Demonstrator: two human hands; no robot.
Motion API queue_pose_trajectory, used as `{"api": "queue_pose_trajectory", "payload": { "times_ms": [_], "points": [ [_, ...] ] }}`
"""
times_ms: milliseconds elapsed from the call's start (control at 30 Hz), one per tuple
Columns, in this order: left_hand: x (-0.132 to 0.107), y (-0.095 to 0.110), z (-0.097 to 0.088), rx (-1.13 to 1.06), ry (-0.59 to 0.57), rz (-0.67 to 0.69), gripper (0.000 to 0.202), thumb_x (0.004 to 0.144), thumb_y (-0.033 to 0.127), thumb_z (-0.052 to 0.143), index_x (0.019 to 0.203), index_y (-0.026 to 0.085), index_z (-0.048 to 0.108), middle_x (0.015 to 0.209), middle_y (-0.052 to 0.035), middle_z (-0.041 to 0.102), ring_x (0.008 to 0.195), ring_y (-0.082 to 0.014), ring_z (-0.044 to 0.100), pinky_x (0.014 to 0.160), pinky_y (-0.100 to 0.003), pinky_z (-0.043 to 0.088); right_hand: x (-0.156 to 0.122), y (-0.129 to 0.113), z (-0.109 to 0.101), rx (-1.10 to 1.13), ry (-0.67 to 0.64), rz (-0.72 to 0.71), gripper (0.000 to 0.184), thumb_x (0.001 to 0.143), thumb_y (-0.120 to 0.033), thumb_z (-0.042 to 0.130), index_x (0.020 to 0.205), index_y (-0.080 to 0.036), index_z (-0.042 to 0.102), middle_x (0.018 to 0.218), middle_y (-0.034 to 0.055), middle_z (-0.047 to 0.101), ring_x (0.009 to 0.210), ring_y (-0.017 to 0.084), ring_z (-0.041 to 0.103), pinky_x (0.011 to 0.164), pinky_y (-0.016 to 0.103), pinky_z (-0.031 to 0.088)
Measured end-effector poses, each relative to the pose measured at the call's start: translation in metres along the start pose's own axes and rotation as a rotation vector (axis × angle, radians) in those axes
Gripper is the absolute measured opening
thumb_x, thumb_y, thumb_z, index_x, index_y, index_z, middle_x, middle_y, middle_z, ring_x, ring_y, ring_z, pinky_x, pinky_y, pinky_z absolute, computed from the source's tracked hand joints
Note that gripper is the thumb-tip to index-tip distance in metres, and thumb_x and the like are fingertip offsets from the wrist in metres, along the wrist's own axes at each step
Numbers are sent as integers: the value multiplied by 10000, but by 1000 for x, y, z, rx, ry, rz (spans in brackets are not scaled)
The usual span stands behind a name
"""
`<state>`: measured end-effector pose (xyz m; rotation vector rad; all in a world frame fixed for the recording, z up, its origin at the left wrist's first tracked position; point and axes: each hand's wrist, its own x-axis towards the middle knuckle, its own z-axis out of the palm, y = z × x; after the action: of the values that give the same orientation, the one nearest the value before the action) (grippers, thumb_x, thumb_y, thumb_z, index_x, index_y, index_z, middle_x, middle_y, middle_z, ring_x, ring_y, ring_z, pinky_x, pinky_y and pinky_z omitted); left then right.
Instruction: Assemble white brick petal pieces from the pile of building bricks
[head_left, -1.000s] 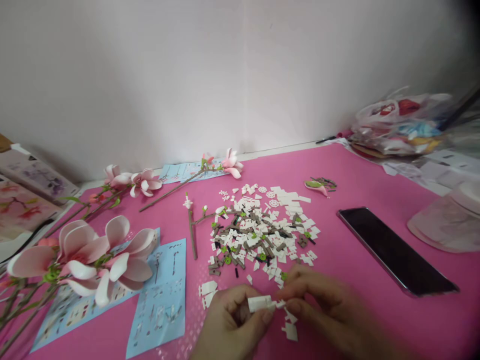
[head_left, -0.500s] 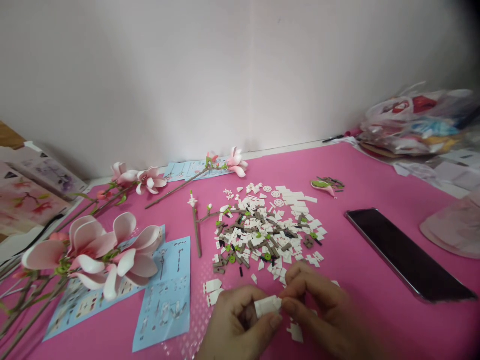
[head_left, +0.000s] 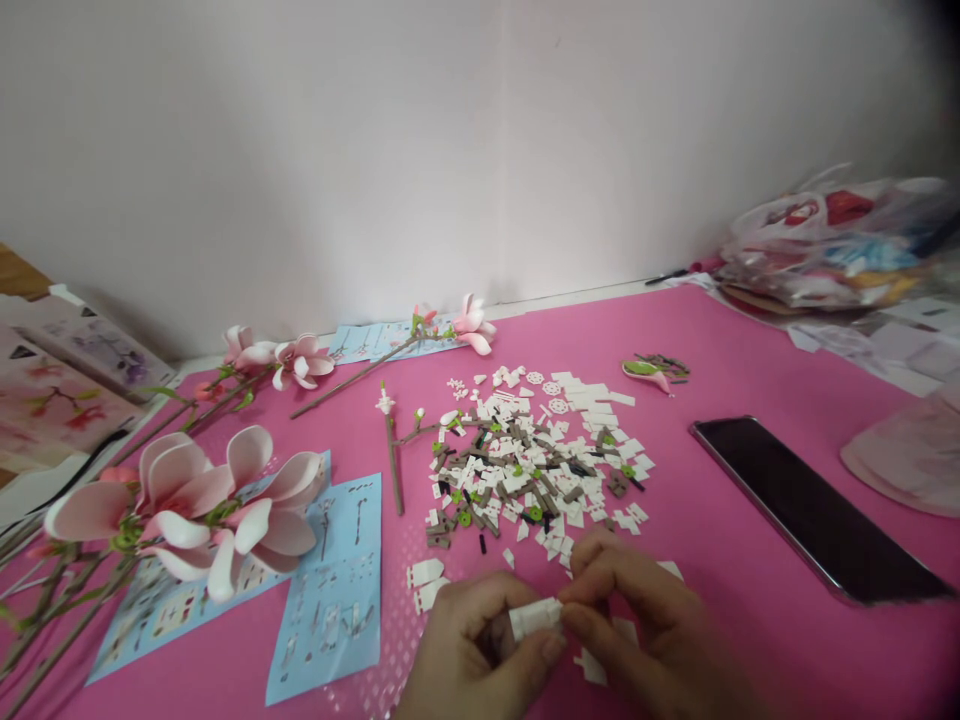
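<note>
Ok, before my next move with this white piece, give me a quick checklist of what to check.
White brick assembly held: ok, pinched between left hand and right hand.
Joint seated: cannot tell, hidden by the grip.
Blue instruction sheet in view: ok, lying left of left hand.
Loose white pieces within reach: ok, beside left hand.
Space around hands: not ok, a white piece lies just below right hand.
Phone out of the way: ok, well right of right hand.
</note>
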<state>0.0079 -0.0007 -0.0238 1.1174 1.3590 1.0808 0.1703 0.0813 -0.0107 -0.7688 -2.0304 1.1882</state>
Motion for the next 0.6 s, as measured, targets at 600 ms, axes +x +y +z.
{"api": "queue_pose_trajectory", "payload": {
  "times_ms": [600],
  "points": [
    [-1,22,6,-301,116,-206,309,734,404,679,603,190,499,440,67,445,389,-68,329,419,-202,214,-2,-7,-6,-121,-103,-4,184,895,-228,543,741,-209,642,707,-3,603,661,139,608,605,236,497]
  ]
}}
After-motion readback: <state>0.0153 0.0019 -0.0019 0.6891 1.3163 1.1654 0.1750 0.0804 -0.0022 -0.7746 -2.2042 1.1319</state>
